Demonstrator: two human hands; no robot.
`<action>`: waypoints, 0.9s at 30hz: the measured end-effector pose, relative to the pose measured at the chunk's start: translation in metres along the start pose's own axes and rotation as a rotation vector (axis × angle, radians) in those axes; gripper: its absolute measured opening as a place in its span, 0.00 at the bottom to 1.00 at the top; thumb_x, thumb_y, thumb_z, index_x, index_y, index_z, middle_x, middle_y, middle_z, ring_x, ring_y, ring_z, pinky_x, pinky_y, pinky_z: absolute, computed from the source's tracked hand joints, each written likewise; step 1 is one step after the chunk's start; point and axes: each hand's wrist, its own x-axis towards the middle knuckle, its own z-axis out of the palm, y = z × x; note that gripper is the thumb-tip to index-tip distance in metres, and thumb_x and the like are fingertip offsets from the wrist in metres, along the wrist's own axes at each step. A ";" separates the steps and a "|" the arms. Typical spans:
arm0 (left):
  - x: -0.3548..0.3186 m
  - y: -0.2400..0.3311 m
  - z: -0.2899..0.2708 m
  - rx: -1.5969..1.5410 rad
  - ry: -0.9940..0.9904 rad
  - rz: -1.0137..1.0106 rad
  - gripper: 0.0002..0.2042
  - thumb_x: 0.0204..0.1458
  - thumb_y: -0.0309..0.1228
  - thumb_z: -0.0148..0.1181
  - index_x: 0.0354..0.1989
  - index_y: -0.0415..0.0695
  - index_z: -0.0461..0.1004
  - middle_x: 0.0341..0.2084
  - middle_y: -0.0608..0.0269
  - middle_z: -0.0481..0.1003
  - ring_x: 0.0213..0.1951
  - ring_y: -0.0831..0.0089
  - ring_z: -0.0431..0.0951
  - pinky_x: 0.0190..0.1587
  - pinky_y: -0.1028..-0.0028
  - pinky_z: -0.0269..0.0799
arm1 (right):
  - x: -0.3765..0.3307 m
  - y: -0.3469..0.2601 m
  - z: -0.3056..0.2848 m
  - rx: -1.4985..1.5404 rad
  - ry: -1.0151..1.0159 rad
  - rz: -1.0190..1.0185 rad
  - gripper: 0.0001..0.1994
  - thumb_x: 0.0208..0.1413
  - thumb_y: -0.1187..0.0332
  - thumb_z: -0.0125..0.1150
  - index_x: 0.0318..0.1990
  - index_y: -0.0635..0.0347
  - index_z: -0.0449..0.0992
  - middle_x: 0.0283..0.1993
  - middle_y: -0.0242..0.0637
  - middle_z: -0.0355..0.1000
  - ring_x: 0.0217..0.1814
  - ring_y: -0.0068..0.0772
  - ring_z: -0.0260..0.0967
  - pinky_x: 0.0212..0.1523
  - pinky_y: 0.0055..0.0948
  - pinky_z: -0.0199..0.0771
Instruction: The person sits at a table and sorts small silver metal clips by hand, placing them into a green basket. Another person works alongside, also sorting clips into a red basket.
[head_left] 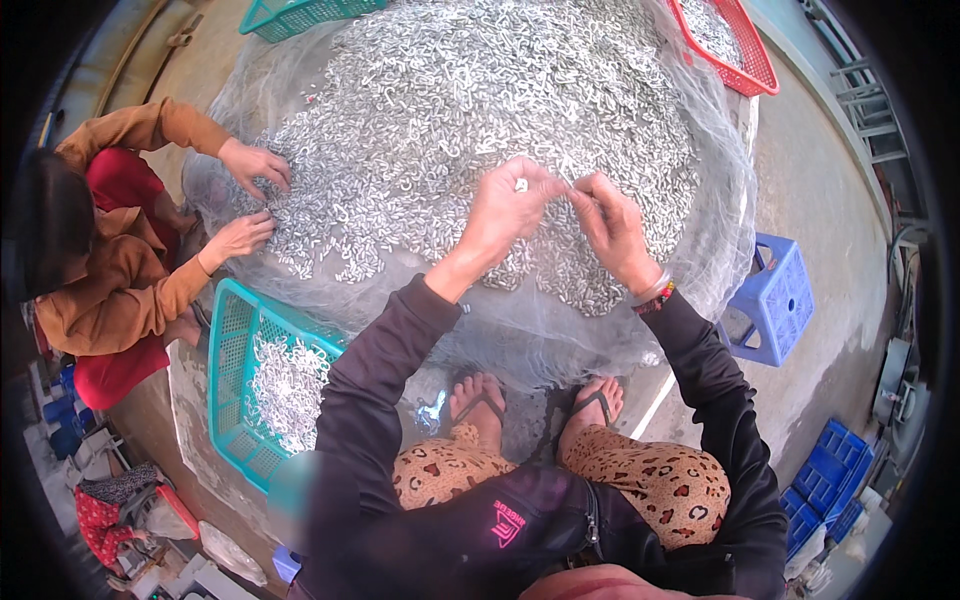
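The left hand [512,208] and right hand [612,232] meet above a broad heap [480,90] of small, curved, silvery-white pieces spread on a translucent net [722,210]. The fingers of both hands appear pinched together on a slender pale piece [568,178], which lies between the two sets of tips; a white spot within the left grasp (perhaps a second piece, perhaps the heap showing through) is too small to settle. Likely faults arise from smallness and number: so slight an item may slip from the pinch and, once among near-identical neighbours, be hard to find again. Uneven pulling by the two sides could bend or tear it. The beaded bracelet [655,297] on the right wrist might snag the mesh if lowered. A teal basket [235,430], holding similar pale pieces, stands at the left; a hurried toss toward it may fall short. The co-worker's hands [256,165] lie well apart, making collision a minor risk.
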 end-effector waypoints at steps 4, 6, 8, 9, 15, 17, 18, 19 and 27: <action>-0.003 0.004 -0.001 0.009 -0.014 0.061 0.14 0.57 0.31 0.59 0.49 0.39 0.71 0.17 0.78 0.61 0.15 0.90 0.56 0.15 0.84 0.48 | -0.001 -0.003 -0.003 0.230 -0.120 0.123 0.05 0.62 0.70 0.53 0.36 0.60 0.70 0.22 0.34 0.64 0.21 0.25 0.62 0.22 0.25 0.60; -0.002 0.009 -0.006 -0.019 -0.130 0.046 0.16 0.59 0.32 0.58 0.53 0.40 0.70 0.17 0.79 0.60 0.16 0.90 0.56 0.16 0.85 0.49 | 0.003 -0.001 -0.008 0.581 -0.237 0.410 0.06 0.64 0.66 0.51 0.37 0.58 0.69 0.21 0.28 0.62 0.18 0.17 0.58 0.18 0.20 0.55; 0.003 0.017 -0.016 -0.081 -0.258 0.006 0.17 0.60 0.34 0.56 0.55 0.41 0.71 0.17 0.80 0.60 0.17 0.90 0.56 0.17 0.85 0.50 | 0.008 0.003 -0.013 0.659 -0.248 0.488 0.08 0.65 0.64 0.49 0.36 0.57 0.68 0.20 0.24 0.61 0.17 0.13 0.54 0.16 0.16 0.50; 0.005 0.017 -0.018 0.057 -0.251 0.021 0.16 0.60 0.35 0.55 0.53 0.41 0.72 0.16 0.80 0.60 0.17 0.90 0.56 0.18 0.84 0.50 | 0.010 0.006 -0.015 0.696 -0.246 0.510 0.09 0.66 0.63 0.48 0.36 0.56 0.68 0.20 0.22 0.60 0.16 0.11 0.52 0.15 0.15 0.47; 0.008 0.014 -0.017 0.655 -0.107 0.279 0.11 0.60 0.37 0.56 0.41 0.43 0.78 0.18 0.76 0.68 0.19 0.88 0.62 0.22 0.82 0.58 | 0.010 0.005 -0.032 0.850 -0.322 0.642 0.10 0.66 0.61 0.48 0.33 0.53 0.66 0.21 0.25 0.60 0.14 0.13 0.49 0.12 0.16 0.44; 0.008 0.015 -0.015 0.688 -0.148 0.386 0.10 0.59 0.36 0.57 0.38 0.42 0.78 0.20 0.74 0.73 0.22 0.87 0.67 0.24 0.82 0.62 | 0.011 0.001 -0.033 0.895 -0.394 0.622 0.10 0.66 0.61 0.47 0.33 0.53 0.66 0.20 0.25 0.59 0.13 0.13 0.49 0.12 0.16 0.45; 0.008 0.019 -0.016 0.714 -0.159 0.415 0.10 0.59 0.36 0.57 0.38 0.41 0.78 0.21 0.73 0.73 0.22 0.86 0.68 0.25 0.82 0.63 | 0.014 -0.003 -0.033 0.955 -0.376 0.677 0.10 0.66 0.61 0.48 0.34 0.54 0.66 0.21 0.25 0.59 0.14 0.13 0.50 0.12 0.16 0.45; 0.008 0.020 -0.018 0.725 -0.145 0.502 0.10 0.59 0.36 0.57 0.38 0.41 0.78 0.21 0.73 0.74 0.22 0.86 0.68 0.25 0.81 0.63 | 0.014 -0.003 -0.033 1.036 -0.374 0.693 0.10 0.66 0.60 0.48 0.35 0.54 0.67 0.21 0.26 0.60 0.15 0.13 0.50 0.13 0.15 0.45; -0.003 0.001 -0.004 0.257 -0.101 0.097 0.09 0.59 0.34 0.57 0.37 0.42 0.78 0.19 0.74 0.69 0.22 0.86 0.67 0.24 0.81 0.62 | 0.012 -0.016 -0.034 1.369 -0.226 0.898 0.08 0.64 0.62 0.50 0.35 0.55 0.68 0.23 0.24 0.60 0.15 0.13 0.50 0.12 0.14 0.45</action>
